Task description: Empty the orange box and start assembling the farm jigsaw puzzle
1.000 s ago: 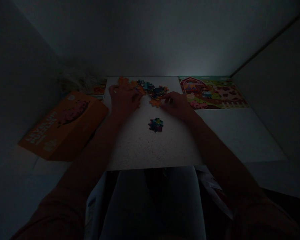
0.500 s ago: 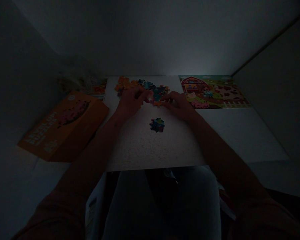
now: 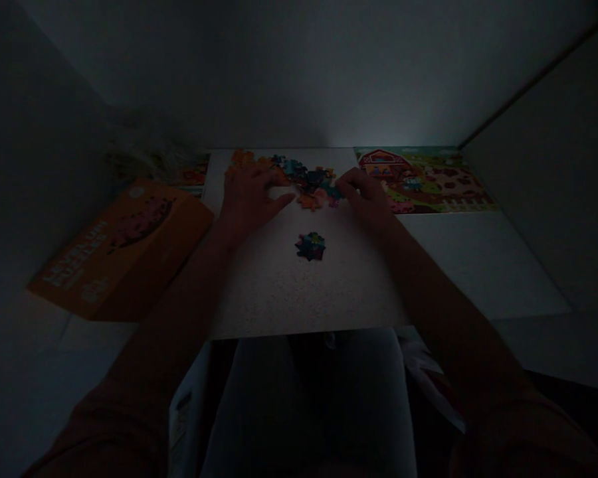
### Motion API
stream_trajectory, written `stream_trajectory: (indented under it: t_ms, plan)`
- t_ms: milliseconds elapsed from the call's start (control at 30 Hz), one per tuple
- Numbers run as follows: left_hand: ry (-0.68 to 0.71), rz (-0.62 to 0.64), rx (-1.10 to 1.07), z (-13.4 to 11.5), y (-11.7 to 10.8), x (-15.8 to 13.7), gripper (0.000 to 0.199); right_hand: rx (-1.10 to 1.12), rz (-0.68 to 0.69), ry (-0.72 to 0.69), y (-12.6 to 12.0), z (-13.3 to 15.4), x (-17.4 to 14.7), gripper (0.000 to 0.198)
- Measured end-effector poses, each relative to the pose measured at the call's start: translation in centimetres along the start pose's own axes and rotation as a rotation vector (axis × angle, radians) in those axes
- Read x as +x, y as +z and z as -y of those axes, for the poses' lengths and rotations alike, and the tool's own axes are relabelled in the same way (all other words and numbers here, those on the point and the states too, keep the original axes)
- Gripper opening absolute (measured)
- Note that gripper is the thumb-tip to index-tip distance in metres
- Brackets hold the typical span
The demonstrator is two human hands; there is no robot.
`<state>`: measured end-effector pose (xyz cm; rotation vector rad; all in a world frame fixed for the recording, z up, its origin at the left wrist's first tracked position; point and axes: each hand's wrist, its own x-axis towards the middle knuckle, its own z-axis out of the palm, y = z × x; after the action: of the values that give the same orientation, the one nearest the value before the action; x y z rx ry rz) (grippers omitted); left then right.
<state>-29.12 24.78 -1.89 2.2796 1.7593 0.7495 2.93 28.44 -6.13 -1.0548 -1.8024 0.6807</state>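
Observation:
Loose jigsaw puzzle pieces point(image 3: 311, 179) lie in a heap at the back of the white table, orange on the left and teal on the right. My left hand point(image 3: 252, 192) is over the orange side, its thumb held away from the fingers and nothing visible in its grip. At the heap's right edge, my right hand point(image 3: 363, 192) has its fingers curled together on a teal puzzle piece point(image 3: 333, 191). An orange piece point(image 3: 309, 202) and a pink one lie between the hands. Nearer me sits a small joined cluster of puzzle pieces point(image 3: 311, 246), dark blue and green.
An orange puzzle box point(image 3: 124, 252) lies tilted at the left, beside my left forearm. Behind it is crumpled clear plastic point(image 3: 152, 156) over a printed picture. A farm picture sheet point(image 3: 428, 182) with a barn and cow lies at the back right. A wall rises behind the table.
My left hand has opened and shifted left, off the pink piece. My right hand has moved slightly up and right, away from the orange piece to the teal ones.

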Motion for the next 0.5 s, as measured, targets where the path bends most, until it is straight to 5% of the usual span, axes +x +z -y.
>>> stream_trajectory:
  t_ms: [267, 500]
  plan:
    - [0.289, 0.336, -0.082, -4.6, 1.0, -2.4, 0.025, -0.017, -0.059, 0.022, -0.6, -0.8, 0.3, 0.065]
    - [0.397, 0.522, -0.162, -4.0, -0.1, -2.3, 0.013, -0.081, -0.066, 0.021, -1.8, -2.6, 0.4, 0.058]
